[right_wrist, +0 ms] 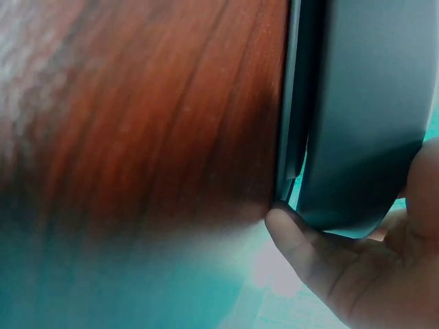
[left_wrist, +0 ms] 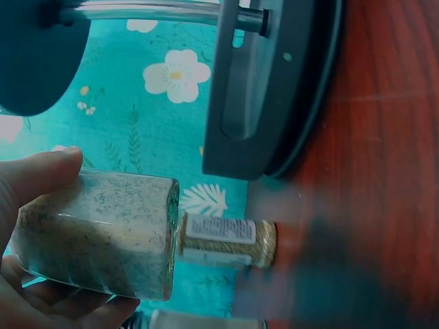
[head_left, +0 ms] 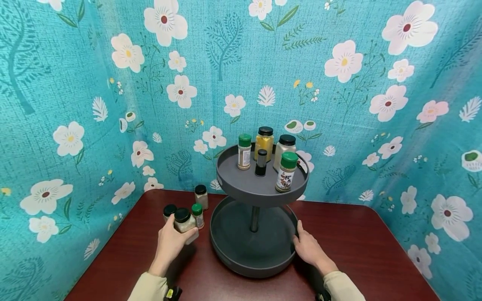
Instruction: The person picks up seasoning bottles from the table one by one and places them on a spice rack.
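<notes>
Held a black-capped jar (left_wrist: 110, 226) in the curled left hand (head_left: 170, 240), raised just left of the two-tier stand (head_left: 261, 201), and gripped the stand's lower tier (head_left: 254, 272) by its right edge with the right hand (head_left: 309, 247), seemingly mid-loading and needing a steady lift across next.

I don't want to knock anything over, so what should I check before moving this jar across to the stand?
1. Left hand secure on the held jar: ok, thumb and fingers are round it.
2. Held jar off the table: ok, its base is raised.
3. Black lid screwed tight: cannot tell, though it is on.
4. Space beside the held jar: not ok, a small green-lidded jar stands very close.
5. Right hand at the lower tray: ok, touching its rim.
6. Room on the lower tray: ok, no jars there.
</notes>
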Available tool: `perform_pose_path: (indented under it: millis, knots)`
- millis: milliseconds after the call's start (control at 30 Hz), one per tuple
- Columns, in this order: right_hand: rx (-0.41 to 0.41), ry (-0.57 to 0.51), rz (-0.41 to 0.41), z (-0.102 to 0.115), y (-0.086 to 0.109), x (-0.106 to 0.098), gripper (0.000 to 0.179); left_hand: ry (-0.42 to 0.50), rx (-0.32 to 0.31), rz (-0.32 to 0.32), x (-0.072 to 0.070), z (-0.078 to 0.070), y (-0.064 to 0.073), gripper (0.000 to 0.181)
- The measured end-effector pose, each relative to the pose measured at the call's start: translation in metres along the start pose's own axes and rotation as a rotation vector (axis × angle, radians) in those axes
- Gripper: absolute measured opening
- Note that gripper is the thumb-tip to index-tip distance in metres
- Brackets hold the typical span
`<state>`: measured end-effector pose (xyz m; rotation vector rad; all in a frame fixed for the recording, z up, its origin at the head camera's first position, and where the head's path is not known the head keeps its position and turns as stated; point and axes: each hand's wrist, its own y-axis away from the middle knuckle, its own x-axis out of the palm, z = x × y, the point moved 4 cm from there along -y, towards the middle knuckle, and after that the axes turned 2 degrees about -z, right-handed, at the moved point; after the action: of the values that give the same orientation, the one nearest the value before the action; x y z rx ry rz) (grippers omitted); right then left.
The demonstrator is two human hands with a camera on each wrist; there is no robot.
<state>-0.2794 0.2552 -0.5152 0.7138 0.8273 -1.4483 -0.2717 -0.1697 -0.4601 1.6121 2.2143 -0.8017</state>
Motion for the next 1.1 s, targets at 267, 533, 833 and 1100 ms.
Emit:
perform_pose_path:
  millis: [267, 533, 833, 1100]
  knots:
    - [0.008, -0.003, 0.009, -0.003, 0.001, 0.002, 0.065, 0.036, 0.069, 0.0, 0.012, -0.016, -0.004, 0.062]
    - [0.0, -0.003, 0.002, -0.002, 0.002, 0.0, 0.065, 0.044, 0.083, 0.034, 0.02, -0.03, -0.01, 0.063]
    - [0.012, -0.009, 0.004, 0.002, 0.002, -0.001, 0.065, 0.059, 0.096, 0.084, 0.031, -0.045, -0.014, 0.059]
    - [0.019, -0.006, 0.002, -0.001, 0.001, 0.001, 0.064, 0.035, 0.113, 0.115, 0.047, -0.055, -0.017, 0.058]
